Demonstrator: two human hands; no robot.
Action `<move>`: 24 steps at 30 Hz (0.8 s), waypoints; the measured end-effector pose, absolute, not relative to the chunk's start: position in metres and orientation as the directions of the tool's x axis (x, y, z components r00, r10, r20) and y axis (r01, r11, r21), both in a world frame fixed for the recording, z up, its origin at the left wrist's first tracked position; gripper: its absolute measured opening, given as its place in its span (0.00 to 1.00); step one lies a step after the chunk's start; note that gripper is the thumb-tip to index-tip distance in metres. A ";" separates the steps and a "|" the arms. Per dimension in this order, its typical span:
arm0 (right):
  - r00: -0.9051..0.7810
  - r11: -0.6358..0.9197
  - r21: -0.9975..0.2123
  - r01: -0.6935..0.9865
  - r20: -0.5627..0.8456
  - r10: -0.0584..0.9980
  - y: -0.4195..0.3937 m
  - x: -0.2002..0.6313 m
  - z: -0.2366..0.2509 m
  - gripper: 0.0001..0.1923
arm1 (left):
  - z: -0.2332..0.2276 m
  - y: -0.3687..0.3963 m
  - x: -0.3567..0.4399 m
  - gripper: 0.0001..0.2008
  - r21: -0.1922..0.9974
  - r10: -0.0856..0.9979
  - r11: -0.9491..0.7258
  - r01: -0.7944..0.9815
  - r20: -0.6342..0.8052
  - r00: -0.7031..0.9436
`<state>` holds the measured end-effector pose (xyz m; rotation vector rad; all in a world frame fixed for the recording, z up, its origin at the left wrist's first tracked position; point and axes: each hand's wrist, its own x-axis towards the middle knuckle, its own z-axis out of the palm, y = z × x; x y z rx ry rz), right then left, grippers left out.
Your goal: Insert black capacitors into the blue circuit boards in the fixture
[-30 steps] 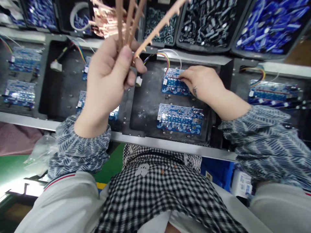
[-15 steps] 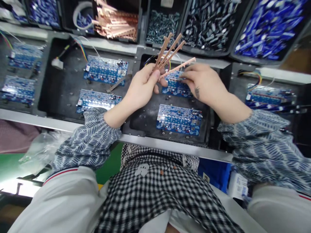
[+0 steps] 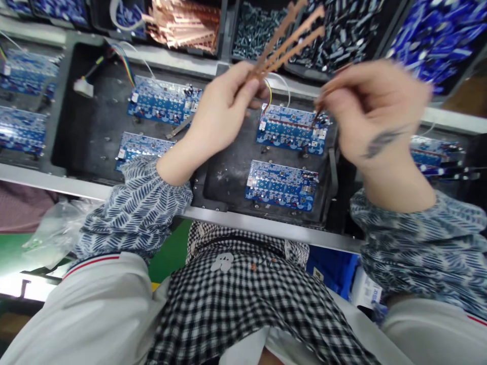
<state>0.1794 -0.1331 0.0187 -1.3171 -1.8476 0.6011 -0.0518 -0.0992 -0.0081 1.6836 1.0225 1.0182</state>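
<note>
My left hand (image 3: 224, 109) is closed around a small fan of toothed copper strips (image 3: 291, 45), which point up and to the right. My right hand (image 3: 375, 109) is raised over the right end of the upper blue circuit board (image 3: 294, 129). Blurred by motion, its thumb and fingers pinch a copper strip (image 3: 318, 107), mostly hidden by the fingers. Along the middle of the upper board runs a thin reddish copper line. Below it, a second blue circuit board (image 3: 281, 185) lies in the same black tray (image 3: 224, 187).
Behind the trays stand bins of copper strips (image 3: 186, 28), small screws (image 3: 256, 33), dark metal parts (image 3: 348, 38) and blue parts (image 3: 429, 40). Neighbouring trays hold more boards, such as one on the left (image 3: 163, 101). A metal rail (image 3: 266, 223) edges the bench.
My right hand has moved right and up, away from the upper board, with a copper strip in its pinch. My left hand has shifted slightly up, its strips now closer together.
</note>
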 end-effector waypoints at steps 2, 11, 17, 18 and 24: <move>-0.370 0.422 -0.509 0.750 0.205 0.906 -0.125 0.187 0.003 0.11 | -0.021 -0.096 -0.071 0.08 0.874 0.904 -0.379 0.302 0.281 0.321; -0.528 0.495 -0.342 0.799 -0.004 0.849 -0.113 0.193 -0.046 0.15 | -0.053 -0.134 -0.084 0.19 0.917 0.971 -0.224 0.329 0.182 0.155; -0.543 0.521 -0.345 0.780 0.039 0.839 -0.115 0.197 -0.050 0.16 | -0.053 -0.131 -0.082 0.21 0.895 0.975 -0.220 0.387 0.184 0.127; -0.541 0.521 -0.350 0.778 0.046 0.840 -0.115 0.198 -0.051 0.16 | -0.053 -0.130 -0.081 0.21 0.894 0.973 -0.225 0.388 0.189 0.131; -0.554 0.541 -0.330 0.774 0.062 0.830 -0.120 0.216 -0.049 0.16 | -0.054 -0.135 -0.058 0.20 0.889 0.971 -0.234 0.393 0.192 0.142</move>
